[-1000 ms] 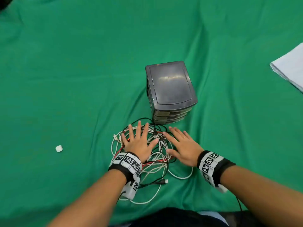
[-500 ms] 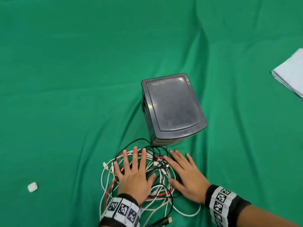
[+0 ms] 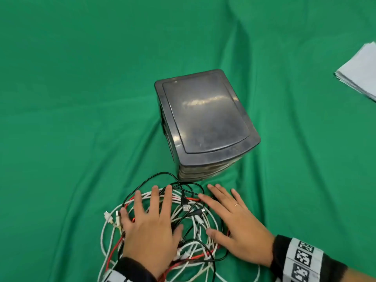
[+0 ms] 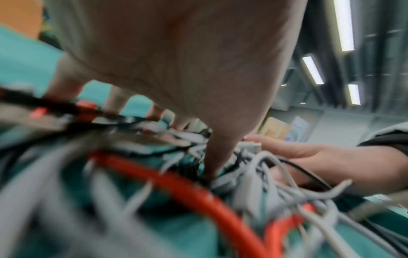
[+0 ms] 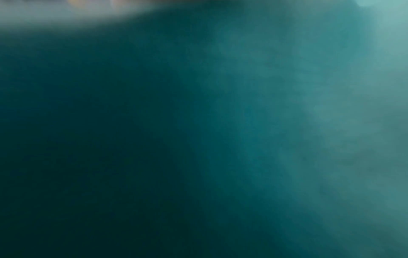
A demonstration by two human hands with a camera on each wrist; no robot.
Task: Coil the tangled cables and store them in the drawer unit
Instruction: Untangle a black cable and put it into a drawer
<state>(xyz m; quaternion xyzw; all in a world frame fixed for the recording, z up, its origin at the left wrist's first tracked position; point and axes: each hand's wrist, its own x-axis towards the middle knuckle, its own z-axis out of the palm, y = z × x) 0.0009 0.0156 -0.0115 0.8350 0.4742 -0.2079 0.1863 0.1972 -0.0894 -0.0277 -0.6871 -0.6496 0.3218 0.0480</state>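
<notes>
The tangled cables (image 3: 191, 224), a loose heap of white, black and red leads with several plug ends showing, lay on the green cloth (image 3: 81, 119) that covered the table, just in front of the dark drawer unit (image 3: 205, 119). The unit stood upright with its drawers closed, its stacked fronts turned toward the person, and the farthest black loop of the heap reached almost to its base. The left hand (image 3: 148, 228) rested palm down on the left part of the heap, its fingers (image 3: 153, 198) straight and spread, relaxed and gripping nothing, with cable loops showing on both sides of it. The right hand (image 3: 236, 224) lay flat on the right part of the heap, its fingers straight and close together, also holding nothing; a thin ring showed on one finger, and its thumb pointed inward toward the left hand. Both wrists wore bands printed with black and white square markers. In the left wrist view the palm of the left hand (image 4: 181, 57) hovered close over blurred grey, black and orange-red leads, with the right hand (image 4: 326, 162) flat beside them. The right wrist view showed only blurred dark green. A stack of white paper (image 3: 360, 72) lay at the far right edge of the cloth, well apart from the unit.
</notes>
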